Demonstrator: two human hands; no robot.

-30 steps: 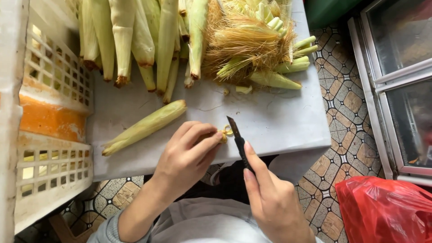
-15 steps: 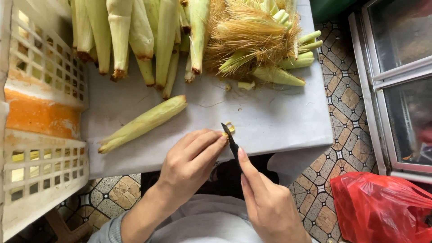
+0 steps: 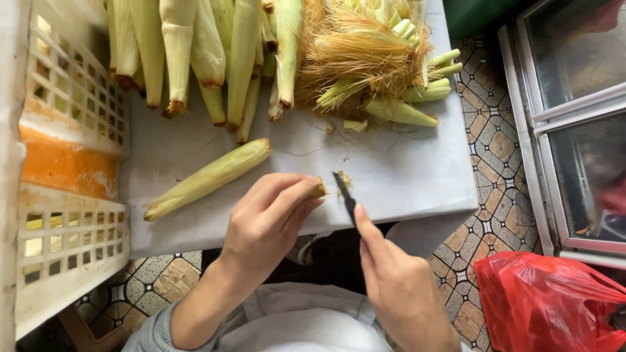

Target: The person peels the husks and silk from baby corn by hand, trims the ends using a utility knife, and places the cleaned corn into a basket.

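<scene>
A small husked ear of baby corn [image 3: 317, 190], only its brownish stalk end visible, sits clenched inside the person's left hand [image 3: 270, 218] near the front edge of a white tabletop [image 3: 417, 176], the cut end turned toward three o'clock so that it faces the blade. The right hand [image 3: 398, 287] is wrapped around the handle of a short dark-bladed knife [image 3: 344, 195], index finger laid along its back, seemingly to steady the tip, which stands just beside the stalk end with a pale trimmed scrap [image 3: 343, 177] close by; whether steel touches corn cannot be told. At ten o'clock from the hands a single pale green ear in its husk [image 3: 208, 177] lies slantwise and apart, within easy reach. Farther off, at twelve o'clock, a row of unpeeled ears [image 3: 195, 52] lies with butt ends toward the person, and at one o'clock stripped husks and straw-coloured silk [image 3: 368, 55] are heaped clear of the cutting spot. A white slatted plastic crate [image 3: 72, 111] stands at nine o'clock against the table; a red plastic bag [image 3: 548, 303] rests on the patterned tile floor [image 3: 492, 137] at four o'clock, below a white-framed window [image 3: 567, 130]
</scene>
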